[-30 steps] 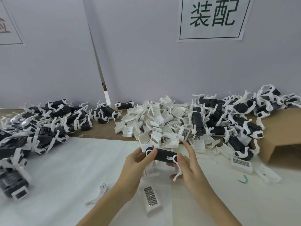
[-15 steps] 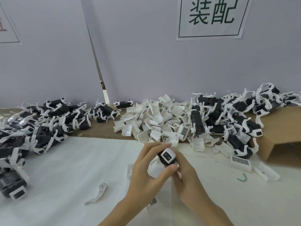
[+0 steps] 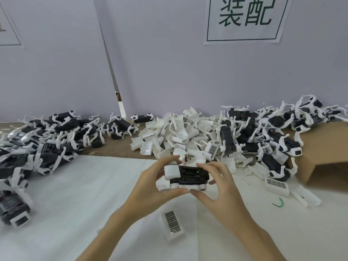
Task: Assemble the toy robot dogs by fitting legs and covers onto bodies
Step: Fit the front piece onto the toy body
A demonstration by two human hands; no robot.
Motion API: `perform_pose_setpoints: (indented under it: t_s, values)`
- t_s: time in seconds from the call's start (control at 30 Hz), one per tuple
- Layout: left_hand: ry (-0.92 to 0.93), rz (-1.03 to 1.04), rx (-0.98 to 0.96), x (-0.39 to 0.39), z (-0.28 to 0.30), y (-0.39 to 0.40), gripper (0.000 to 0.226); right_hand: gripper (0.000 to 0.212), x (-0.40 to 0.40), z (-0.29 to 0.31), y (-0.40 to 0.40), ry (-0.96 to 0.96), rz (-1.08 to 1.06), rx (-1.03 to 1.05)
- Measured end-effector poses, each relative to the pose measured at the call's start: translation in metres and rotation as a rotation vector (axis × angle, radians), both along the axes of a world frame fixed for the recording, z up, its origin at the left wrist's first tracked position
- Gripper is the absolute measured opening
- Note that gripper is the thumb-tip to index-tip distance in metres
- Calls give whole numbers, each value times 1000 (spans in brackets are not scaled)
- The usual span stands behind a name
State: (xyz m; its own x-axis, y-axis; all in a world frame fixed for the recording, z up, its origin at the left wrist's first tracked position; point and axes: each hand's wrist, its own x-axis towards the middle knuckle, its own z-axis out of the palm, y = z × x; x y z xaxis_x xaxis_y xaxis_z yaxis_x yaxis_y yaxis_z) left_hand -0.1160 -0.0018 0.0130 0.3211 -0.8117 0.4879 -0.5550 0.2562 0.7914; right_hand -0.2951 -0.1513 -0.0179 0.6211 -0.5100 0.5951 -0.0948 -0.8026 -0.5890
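A black toy dog body (image 3: 190,175) with a white end piece is held level above the white sheet, its open black side turned up. My left hand (image 3: 152,185) grips its left end, fingers over the top and thumb underneath. My right hand (image 3: 216,189) pinches the right end between fingers and thumb. White leg joints show along the body's near edge. A white cover with a dark grille (image 3: 172,223) lies on the sheet just below my hands.
A heap of white covers (image 3: 180,136) lies behind my hands. Piles of black-and-white dogs sit far left (image 3: 47,140) and far right (image 3: 273,136). A brown cardboard box (image 3: 327,147) stands at right, with another grille cover (image 3: 276,185) and a green scrap (image 3: 278,203) near it.
The body has been turned from end-on to lengthwise, open side up. Both hands have shifted to its two ends. The loose white leg at lower left is out of view.
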Motion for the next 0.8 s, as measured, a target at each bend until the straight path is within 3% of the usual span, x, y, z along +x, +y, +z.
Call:
perform_pose_setpoints:
  t_s: [0.13,0.23,0.33,0.4,0.47,0.53,0.63,0.7,0.8]
  values:
    - [-11,-100,13,10,-5,1,79,79,-3,1,-4,27,17,23]
    - [-340,38,70,17,-9,3,81,79,-5,6,-2,13,-65,-192]
    - [-741,199,-33,18,-11,1,73,78,-4,9,2,-35,-110,-381]
    - [-787,226,-122,17,-10,1,68,74,-3,12,3,-73,-114,-424]
    - [-650,214,-139,15,-7,3,71,69,-5,15,2,-83,-89,-412]
    - [-378,144,-75,13,-5,8,77,62,-9,16,0,-47,-44,-323]
    - [61,93,-75,-6,-6,4,62,53,-9,12,8,19,38,97]
    - [153,165,-100,-21,-9,-3,43,43,-1,6,16,15,77,346]
    - [137,243,-107,-27,-13,-10,27,44,8,2,20,-71,111,603]
